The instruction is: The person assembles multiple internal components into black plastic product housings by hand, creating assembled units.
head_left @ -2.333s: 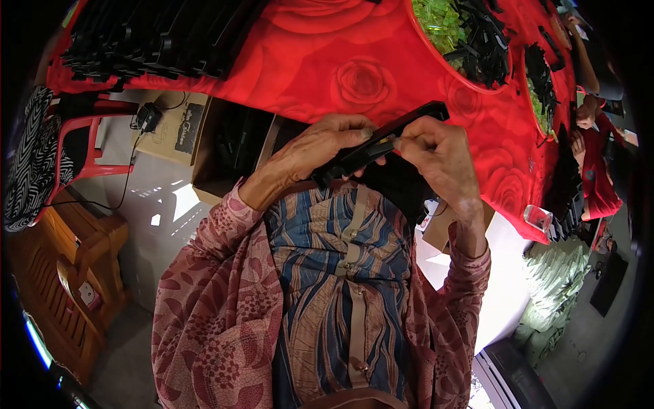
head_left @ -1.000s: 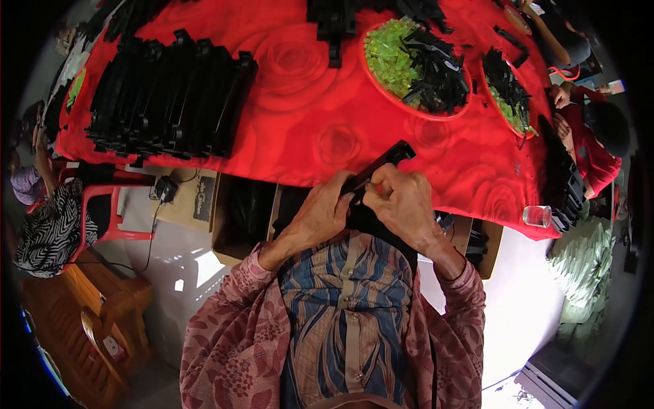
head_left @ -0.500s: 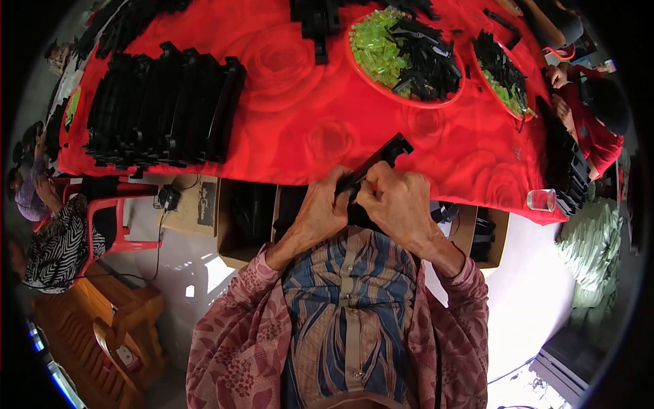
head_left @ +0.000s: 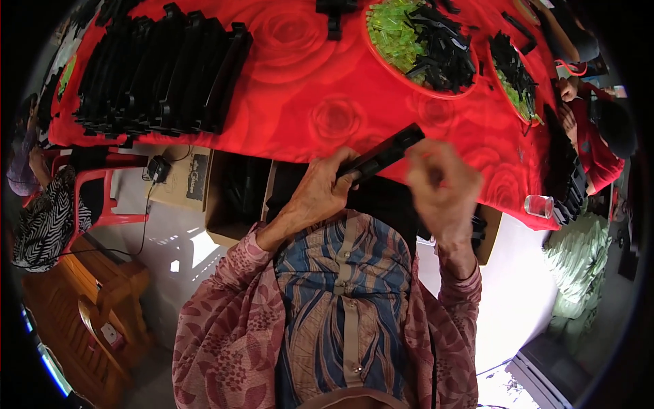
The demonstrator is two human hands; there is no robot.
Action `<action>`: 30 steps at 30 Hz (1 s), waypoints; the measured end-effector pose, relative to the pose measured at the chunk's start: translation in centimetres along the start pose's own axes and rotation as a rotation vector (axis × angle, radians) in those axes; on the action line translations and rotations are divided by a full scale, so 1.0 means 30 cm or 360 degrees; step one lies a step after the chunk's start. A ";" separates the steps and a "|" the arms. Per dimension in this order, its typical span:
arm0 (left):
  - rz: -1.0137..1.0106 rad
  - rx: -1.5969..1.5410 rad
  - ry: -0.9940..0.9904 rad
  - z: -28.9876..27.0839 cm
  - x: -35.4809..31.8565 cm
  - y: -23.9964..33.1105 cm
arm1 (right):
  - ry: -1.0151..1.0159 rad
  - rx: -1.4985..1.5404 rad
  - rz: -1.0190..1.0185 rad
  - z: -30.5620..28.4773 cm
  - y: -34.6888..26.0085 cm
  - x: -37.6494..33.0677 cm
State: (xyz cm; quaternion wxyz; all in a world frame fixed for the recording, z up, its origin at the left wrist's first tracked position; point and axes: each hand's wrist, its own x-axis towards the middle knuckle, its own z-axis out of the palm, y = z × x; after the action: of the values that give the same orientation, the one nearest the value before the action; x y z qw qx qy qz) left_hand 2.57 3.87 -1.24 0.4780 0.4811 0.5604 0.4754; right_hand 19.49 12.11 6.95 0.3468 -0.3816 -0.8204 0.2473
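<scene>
My left hand (head_left: 320,187) is closed around the near end of a long black plastic part (head_left: 387,153), which slants up to the right above the table's front edge. My right hand (head_left: 444,184) is apart from the part, just right of it, and smeared by motion; its fingers look curled, but whether anything is in them I cannot make out. Beyond, on the red cloth, a round orange tray (head_left: 436,93) holds yellow-green translucent pieces (head_left: 392,37) and small black pieces (head_left: 446,51). A stack of similar long black parts (head_left: 160,75) stands at the left.
A second orange tray (head_left: 507,95) lies farther right, near a drinking glass (head_left: 539,206) at the table's edge. Cardboard boxes (head_left: 214,228) with black parts sit below. A red chair (head_left: 109,198) is at the left. A co-worker in red (head_left: 599,146) is at the right.
My right hand has come away from the black part and moved right. The part stays in my left hand, turned somewhat. The whole view has shifted slightly.
</scene>
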 end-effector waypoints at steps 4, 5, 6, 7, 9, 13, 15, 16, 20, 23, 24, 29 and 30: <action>-0.0165 0.0044 -0.0256 -0.041 0.000 0.019 | -0.0047 -0.0313 -0.0080 -0.068 0.040 0.075; -0.0170 0.0034 -0.0262 -0.048 -0.002 0.022 | -0.0188 -0.0192 -0.0112 -0.068 0.051 0.077; -0.0194 0.0093 -0.0316 -0.054 -0.003 0.021 | -0.0404 0.0024 0.0072 -0.056 0.067 0.060; -0.0218 0.0153 -0.0371 -0.058 -0.004 0.018 | -0.0411 0.0021 0.0078 -0.044 0.081 0.050; -0.0187 0.0159 -0.0383 -0.065 -0.007 0.009 | -0.0992 0.0319 0.0469 -0.021 0.099 0.046; -0.0245 0.0198 -0.0441 -0.073 -0.016 -0.007 | -0.1346 0.0127 0.0561 -0.006 0.099 0.078; -0.0258 0.0167 -0.0460 -0.070 -0.017 -0.019 | -0.1320 0.0220 0.0559 0.014 0.133 0.066; -0.0266 0.0138 -0.0473 -0.069 -0.018 -0.025 | -0.1292 0.0311 0.0550 0.023 0.144 0.060; -0.0291 0.0123 -0.0468 -0.064 -0.017 -0.023 | -0.1340 0.0267 0.0574 0.041 0.135 0.059; -0.0154 0.0254 -0.0421 -0.065 -0.021 -0.032 | -0.1335 0.0033 0.0460 0.054 0.117 0.063; -0.0137 0.0316 -0.0415 -0.066 -0.020 -0.032 | -0.1339 0.0071 0.0488 0.057 0.115 0.066; -0.0229 0.0447 -0.0418 -0.074 -0.022 -0.006 | -0.1351 0.0147 0.0493 0.076 0.116 0.066; -0.0233 0.0495 -0.0402 -0.075 -0.022 0.002 | -0.1310 0.0163 0.0461 0.082 0.122 0.062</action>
State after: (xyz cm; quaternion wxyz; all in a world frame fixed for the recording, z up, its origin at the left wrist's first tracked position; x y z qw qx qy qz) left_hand 0.40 3.05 -0.92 0.4977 0.5629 0.5961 0.2830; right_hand 18.43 15.39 3.63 -0.0287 -0.3447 -0.8149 0.4650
